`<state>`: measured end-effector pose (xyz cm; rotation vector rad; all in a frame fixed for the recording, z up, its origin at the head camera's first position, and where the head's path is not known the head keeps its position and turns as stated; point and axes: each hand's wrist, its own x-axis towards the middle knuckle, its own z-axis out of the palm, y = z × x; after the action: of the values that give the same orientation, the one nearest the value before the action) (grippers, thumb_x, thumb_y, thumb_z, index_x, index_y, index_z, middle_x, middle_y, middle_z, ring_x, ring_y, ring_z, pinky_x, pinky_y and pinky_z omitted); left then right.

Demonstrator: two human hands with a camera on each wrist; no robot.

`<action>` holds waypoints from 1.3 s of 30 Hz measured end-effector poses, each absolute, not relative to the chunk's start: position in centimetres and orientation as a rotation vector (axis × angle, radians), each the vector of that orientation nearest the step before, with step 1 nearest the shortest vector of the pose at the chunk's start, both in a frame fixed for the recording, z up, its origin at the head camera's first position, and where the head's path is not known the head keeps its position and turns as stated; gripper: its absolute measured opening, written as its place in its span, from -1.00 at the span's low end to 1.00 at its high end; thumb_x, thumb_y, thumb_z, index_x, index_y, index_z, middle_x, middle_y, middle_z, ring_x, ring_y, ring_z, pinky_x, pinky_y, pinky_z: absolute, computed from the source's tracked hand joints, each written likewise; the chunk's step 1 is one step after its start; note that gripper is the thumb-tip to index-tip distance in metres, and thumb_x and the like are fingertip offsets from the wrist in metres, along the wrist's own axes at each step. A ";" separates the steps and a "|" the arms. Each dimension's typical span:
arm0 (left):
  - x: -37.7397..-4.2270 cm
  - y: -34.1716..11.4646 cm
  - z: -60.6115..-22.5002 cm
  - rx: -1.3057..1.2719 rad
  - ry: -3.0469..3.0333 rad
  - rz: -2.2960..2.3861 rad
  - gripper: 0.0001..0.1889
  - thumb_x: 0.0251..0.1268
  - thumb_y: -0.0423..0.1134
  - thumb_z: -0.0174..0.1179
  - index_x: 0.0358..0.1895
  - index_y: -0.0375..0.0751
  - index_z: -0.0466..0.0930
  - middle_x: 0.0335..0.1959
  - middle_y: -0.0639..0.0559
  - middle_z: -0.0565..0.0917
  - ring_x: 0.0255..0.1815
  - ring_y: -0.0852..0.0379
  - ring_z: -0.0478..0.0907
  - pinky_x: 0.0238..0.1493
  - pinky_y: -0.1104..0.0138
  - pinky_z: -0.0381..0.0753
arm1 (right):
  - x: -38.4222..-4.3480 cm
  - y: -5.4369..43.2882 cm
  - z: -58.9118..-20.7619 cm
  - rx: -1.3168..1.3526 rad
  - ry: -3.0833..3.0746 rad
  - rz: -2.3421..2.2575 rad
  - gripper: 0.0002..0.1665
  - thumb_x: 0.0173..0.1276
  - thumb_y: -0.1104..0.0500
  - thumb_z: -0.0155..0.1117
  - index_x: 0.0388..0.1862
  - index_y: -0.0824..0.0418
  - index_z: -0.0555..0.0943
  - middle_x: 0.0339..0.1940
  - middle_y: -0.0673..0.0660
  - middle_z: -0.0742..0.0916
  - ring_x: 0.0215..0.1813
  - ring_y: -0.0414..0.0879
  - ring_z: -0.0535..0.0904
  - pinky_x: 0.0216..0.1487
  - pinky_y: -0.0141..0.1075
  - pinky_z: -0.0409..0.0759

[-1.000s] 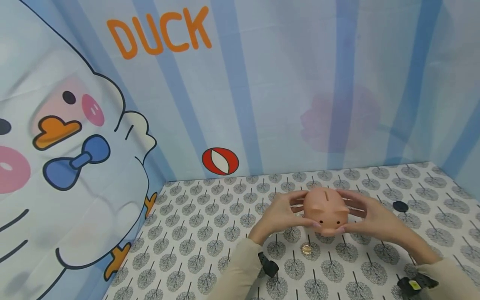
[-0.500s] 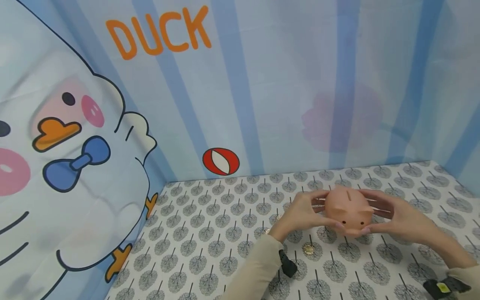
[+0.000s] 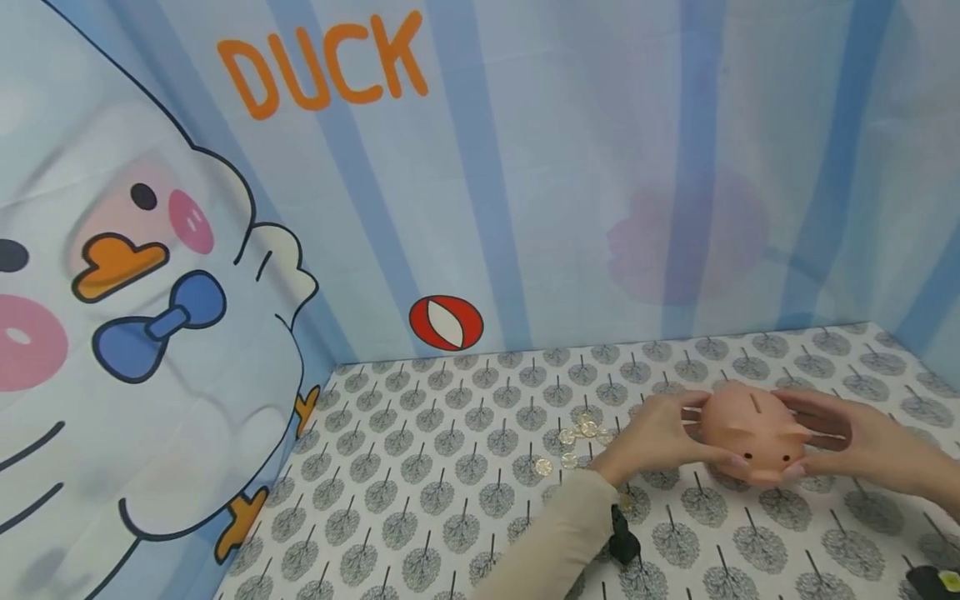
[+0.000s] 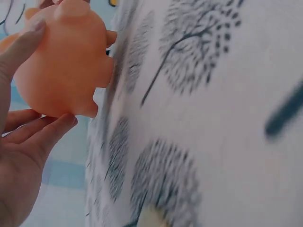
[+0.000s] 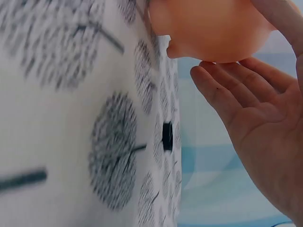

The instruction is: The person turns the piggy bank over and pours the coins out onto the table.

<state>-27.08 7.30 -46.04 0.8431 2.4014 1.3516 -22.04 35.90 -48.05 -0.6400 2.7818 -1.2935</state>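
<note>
A peach-coloured piggy bank [image 3: 753, 433] is held between both hands toward the right of the cloth, its coin slot up and its snout facing me. My left hand [image 3: 663, 433] grips its left side, thumb near the snout and the other fingers farther back. On the opposite side my right hand [image 3: 862, 433] holds it the same way. Stubby feet show close to the cloth in the left wrist view; whether they touch it I cannot tell. Several gold coins [image 3: 588, 428] lie loosely grouped left of the left hand. Another coin is partly hidden by the left wrist.
A white tablecloth [image 3: 420, 533] with a grey tree print covers the table. In the right wrist view a small black disc [image 5: 167, 136] lies on it beyond the right hand. A blue striped curtain [image 3: 570, 167] with a duck picture stands behind and at the left.
Both hands have moved right with the piggy bank between them. Coins that were hidden behind the left arm now show, while the black disc in the head view is now covered.
</note>
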 end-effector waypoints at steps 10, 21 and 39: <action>-26.5 9.9 -46.3 0.793 2.482 1.295 -0.11 0.02 0.03 0.67 0.50 0.28 0.45 0.19 0.27 0.76 0.06 0.50 0.67 -0.03 0.60 0.71 | -22.3 38.3 -49.2 -0.529 2.802 -1.218 0.16 0.34 0.13 0.53 0.71 0.36 0.05 0.22 -0.79 0.16 0.10 -0.89 0.26 0.03 -0.54 0.70; -26.3 11.0 -46.0 0.755 2.503 1.288 -0.12 0.04 0.04 0.65 0.50 0.30 0.45 0.17 0.28 0.77 -0.01 0.52 0.67 -0.09 0.60 0.71 | -22.5 39.3 -49.0 -0.472 2.778 -1.174 0.12 0.45 0.08 0.45 0.73 0.36 -0.01 0.24 -0.75 0.15 0.09 -0.78 0.34 0.07 -0.39 0.76; -26.5 10.9 -46.4 0.751 2.407 1.385 -0.17 0.10 -0.05 0.64 0.48 0.31 0.47 0.21 0.27 0.75 0.09 0.46 0.69 0.00 0.56 0.73 | -22.6 38.9 -48.8 -0.417 2.787 -1.093 0.18 0.45 0.05 0.45 0.71 0.46 -0.07 0.56 0.64 0.21 0.35 0.66 0.26 0.23 0.40 0.61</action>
<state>-26.48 10.85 -46.36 0.7508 2.4071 1.3852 -22.61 38.90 -48.83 -0.4166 2.7871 -1.0933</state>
